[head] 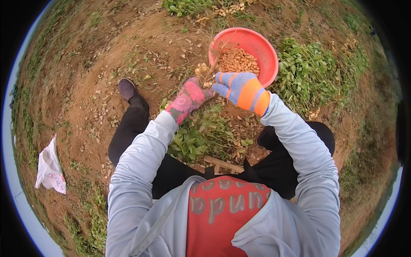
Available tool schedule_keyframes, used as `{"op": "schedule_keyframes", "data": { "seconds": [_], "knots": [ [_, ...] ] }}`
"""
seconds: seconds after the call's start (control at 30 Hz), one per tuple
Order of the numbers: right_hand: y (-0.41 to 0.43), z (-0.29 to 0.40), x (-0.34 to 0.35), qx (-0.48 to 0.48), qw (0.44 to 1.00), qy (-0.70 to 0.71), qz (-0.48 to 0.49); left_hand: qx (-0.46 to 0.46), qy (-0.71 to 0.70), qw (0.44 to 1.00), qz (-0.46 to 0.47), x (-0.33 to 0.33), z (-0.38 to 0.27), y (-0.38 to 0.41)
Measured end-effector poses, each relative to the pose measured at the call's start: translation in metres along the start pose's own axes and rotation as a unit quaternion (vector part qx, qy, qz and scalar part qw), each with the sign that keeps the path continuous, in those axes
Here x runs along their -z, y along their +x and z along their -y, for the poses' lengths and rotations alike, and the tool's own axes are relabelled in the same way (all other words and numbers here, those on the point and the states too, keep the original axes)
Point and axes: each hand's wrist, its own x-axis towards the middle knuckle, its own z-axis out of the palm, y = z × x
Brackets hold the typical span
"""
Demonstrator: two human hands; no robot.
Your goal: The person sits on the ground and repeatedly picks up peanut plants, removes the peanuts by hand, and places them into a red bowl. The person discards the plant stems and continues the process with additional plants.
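My left hand point(189, 96), in a pink floral glove, grips a peanut plant point(205, 72) whose roots carry pale pods. Thin dry stems from this bunch stretch up across the rim of a red plastic basin point(268, 61). My right hand point(242, 90), in a blue and orange striped knit glove, has its fingers at the pods on the bunch's right side; whether they enclose a pod is hidden. Picked peanuts point(239, 61) lie in the basin, just beyond the right hand. Below both hands, leafy peanut plants point(205, 135) lie on the soil between my legs.
A large heap of pulled peanut plants point(308, 70) lies right of the basin. More plants with pods point(228, 9) are at the far top. A white sack point(51, 167) rests on the ground at left. Beneath me is part of a wooden stool point(224, 164).
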Motion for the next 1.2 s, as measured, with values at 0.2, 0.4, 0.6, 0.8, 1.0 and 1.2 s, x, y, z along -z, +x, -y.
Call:
{"op": "schedule_keyframes", "data": {
  "seconds": [0.2, 0.4, 0.6, 0.8, 1.0, 1.2],
  "knots": [
    [-0.015, 0.023, -0.003, 0.072, 0.982, 0.139, -0.102, 0.202, 0.026, 0.979, -0.019, 0.011, -0.002, 0.007],
    [-0.002, -0.002, 0.009, -0.224, 0.911, 0.345, 0.016, 0.085, -0.057, 0.993, -0.062, 0.018, 0.068, 0.011],
    [-0.002, -0.015, -0.007, -0.168, 0.965, 0.193, -0.052, 0.065, -0.254, 0.965, 0.0, -0.01, 0.035, 0.012],
    [-0.001, -0.01, -0.015, -0.051, 0.996, 0.022, -0.071, 0.108, 0.058, 0.992, -0.007, -0.005, 0.016, 0.012],
    [-0.012, 0.012, -0.012, -0.116, 0.932, 0.344, 0.014, 0.196, 0.075, 0.974, -0.09, 0.015, 0.01, 0.013],
    [0.004, 0.003, 0.0, -0.265, 0.888, 0.376, 0.014, 0.118, 0.104, 0.983, -0.091, 0.0, 0.028, 0.013]
  ]
}}
